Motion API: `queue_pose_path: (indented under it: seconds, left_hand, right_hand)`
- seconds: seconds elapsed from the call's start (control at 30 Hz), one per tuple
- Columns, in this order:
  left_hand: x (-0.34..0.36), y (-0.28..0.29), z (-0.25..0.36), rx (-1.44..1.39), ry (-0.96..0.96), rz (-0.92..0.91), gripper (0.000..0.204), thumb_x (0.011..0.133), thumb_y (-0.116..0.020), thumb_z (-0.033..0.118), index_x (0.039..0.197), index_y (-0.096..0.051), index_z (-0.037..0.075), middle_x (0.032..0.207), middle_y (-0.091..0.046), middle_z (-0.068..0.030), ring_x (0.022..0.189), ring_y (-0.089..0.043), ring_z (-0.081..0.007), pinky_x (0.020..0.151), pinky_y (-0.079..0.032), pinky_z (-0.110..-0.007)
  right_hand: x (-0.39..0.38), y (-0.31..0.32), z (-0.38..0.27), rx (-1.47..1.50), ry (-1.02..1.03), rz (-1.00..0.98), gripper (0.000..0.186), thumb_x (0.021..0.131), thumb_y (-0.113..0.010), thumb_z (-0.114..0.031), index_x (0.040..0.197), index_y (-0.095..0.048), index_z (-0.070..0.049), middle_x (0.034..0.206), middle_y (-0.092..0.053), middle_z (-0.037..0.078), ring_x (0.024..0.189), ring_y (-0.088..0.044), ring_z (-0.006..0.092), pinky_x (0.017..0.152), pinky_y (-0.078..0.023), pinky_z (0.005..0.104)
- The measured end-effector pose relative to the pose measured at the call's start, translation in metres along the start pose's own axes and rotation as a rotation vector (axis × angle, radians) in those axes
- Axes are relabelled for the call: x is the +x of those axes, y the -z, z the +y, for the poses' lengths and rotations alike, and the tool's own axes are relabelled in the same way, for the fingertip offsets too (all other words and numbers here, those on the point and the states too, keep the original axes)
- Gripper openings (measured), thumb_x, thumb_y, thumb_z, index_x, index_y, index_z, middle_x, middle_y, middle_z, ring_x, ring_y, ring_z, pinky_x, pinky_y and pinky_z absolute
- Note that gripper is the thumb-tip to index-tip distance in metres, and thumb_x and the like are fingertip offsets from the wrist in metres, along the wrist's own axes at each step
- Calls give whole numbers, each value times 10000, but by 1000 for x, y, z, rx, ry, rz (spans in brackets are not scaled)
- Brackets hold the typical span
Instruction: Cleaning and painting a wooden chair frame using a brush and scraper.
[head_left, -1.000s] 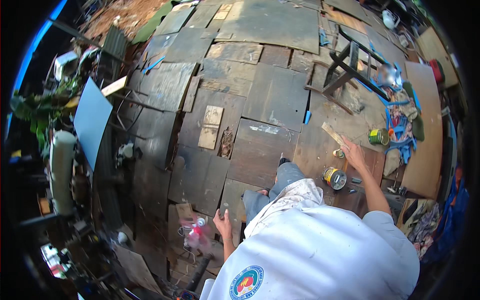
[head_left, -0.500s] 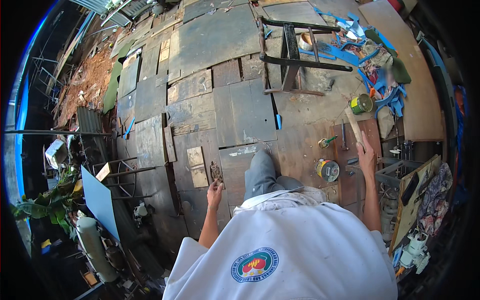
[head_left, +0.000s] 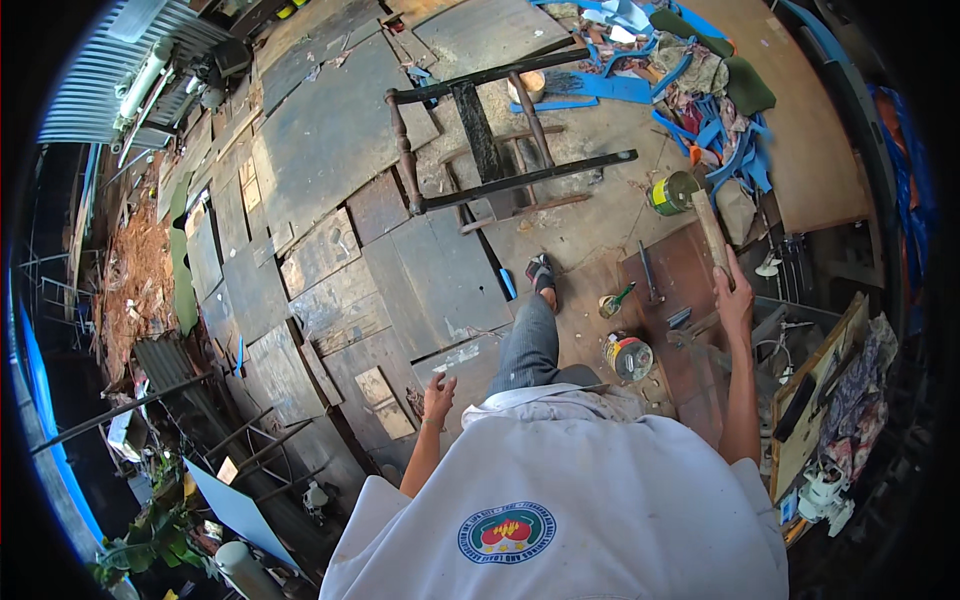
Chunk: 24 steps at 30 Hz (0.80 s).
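Observation:
My right hand (head_left: 735,292) is closed around the lower end of a pale wooden stick (head_left: 709,225), which points forward beside a green-and-yellow can (head_left: 674,192). Low on the left, my left hand (head_left: 438,396) hangs above the floorboards with its fingers apart and nothing in it. Ahead of me a dark wooden chair frame (head_left: 480,130), without a seat, lies on the floor. One of my sandalled feet (head_left: 541,277) is stretched forward, between that frame and a small container with a green-handled brush (head_left: 613,302).
Near my right forearm stand an open can (head_left: 628,357) and a hammer-like tool (head_left: 650,272). Blue strips and scraps (head_left: 715,140) are heaped at far right, beside a long plywood board (head_left: 800,150). Uneven wooden panels (head_left: 320,105) cover the floor. Metal bars (head_left: 265,440) jut in at left.
My view has turned and shifted forward, so the chair frame appears nearer and farther left. A foot has stepped out ahead. The stick stays in my right hand; my left hand's fingers have spread.

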<state>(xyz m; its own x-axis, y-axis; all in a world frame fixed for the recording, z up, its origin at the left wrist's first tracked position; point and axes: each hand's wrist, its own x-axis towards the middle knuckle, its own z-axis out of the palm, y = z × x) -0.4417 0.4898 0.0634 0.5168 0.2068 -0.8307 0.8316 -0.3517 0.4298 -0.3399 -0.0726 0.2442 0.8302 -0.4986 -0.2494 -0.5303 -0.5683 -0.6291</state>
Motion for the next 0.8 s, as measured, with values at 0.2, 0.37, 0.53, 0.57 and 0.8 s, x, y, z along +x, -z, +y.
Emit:
queue_pose_path:
  seconds: [0.2,0.37,0.53,0.57,0.8]
  left_hand:
    - [32,-24,102,9,-76,-12,597,836,-667,394,1279,-524,20,901,-661,-121,769,-615,-156,587,-489,-284]
    - [57,-59,229,49,-219,-166,503,891,-608,411,1229,-577,40,995,-645,-86,906,-609,-167,707,-496,-303]
    - [64,-120,320,-82,-317,-217,496,897,-597,427,1197,-602,32,985,-642,-75,894,-606,-163,720,-493,-299]
    - [67,-133,331,-84,-321,-252,502,898,-593,433,1205,-600,35,997,-643,-76,899,-605,-163,727,-493,-300]
    - [100,-226,384,-269,-169,-198,608,881,-597,477,1217,-572,-29,1051,-634,-98,944,-594,-178,706,-492,-316]
  right_hand:
    - [95,14,-25,152,-116,30,524,917,-579,-257,1413,-428,-183,672,-547,6,518,-447,81,450,-391,262]
    - [142,29,-36,143,-56,103,561,885,-632,-257,1406,-438,-182,655,-530,-9,508,-421,66,436,-368,242]
    - [197,51,-52,161,37,133,586,848,-669,-209,1393,-457,-161,700,-549,8,489,-410,70,433,-364,240]
    - [210,55,-56,175,22,99,591,837,-677,-189,1387,-464,-155,721,-559,16,484,-408,73,433,-364,242]
    - [338,40,-63,122,118,-88,632,819,-675,-147,1404,-438,-163,752,-605,20,470,-434,74,416,-375,239]
